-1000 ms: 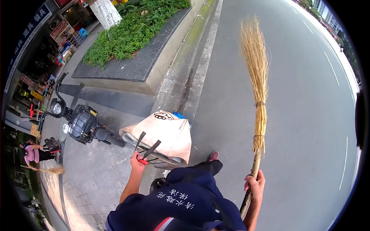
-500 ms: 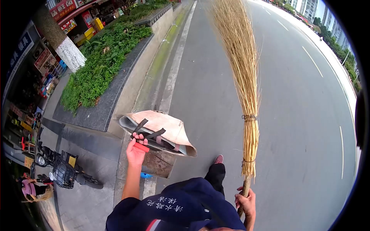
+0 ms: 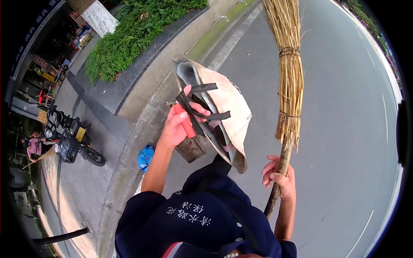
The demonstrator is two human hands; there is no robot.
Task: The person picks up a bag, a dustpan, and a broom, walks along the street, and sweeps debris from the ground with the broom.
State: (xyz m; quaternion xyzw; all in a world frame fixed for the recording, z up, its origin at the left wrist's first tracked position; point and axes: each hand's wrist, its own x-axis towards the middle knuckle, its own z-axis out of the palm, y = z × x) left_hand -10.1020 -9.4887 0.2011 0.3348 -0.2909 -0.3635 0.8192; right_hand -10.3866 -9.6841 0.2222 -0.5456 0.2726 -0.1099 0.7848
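My left hand (image 3: 175,124) is closed round a red handle (image 3: 185,122), with the black straps of a bag looped over its fingers. The pale bag (image 3: 226,96) hangs open beside that hand, and a metal dustpan (image 3: 189,148) shows partly beneath it. My right hand (image 3: 282,178) grips the wooden stick of a straw broom (image 3: 291,81), thumb across the stick and some fingers loosely apart. The broom's bristles point up and forward, their tips cut off by the top of the view.
A blue plastic bag (image 3: 146,158) lies by the kerb (image 3: 124,172). To the left are a parked scooter (image 3: 71,144) and a person in pink (image 3: 33,148) with a broom. A stone planter (image 3: 112,95) and a white-painted tree trunk (image 3: 100,19) stand ahead left.
My left hand has risen and moved right with the bag, which has turned. The broom has moved up in view. More of the blue bag now shows.
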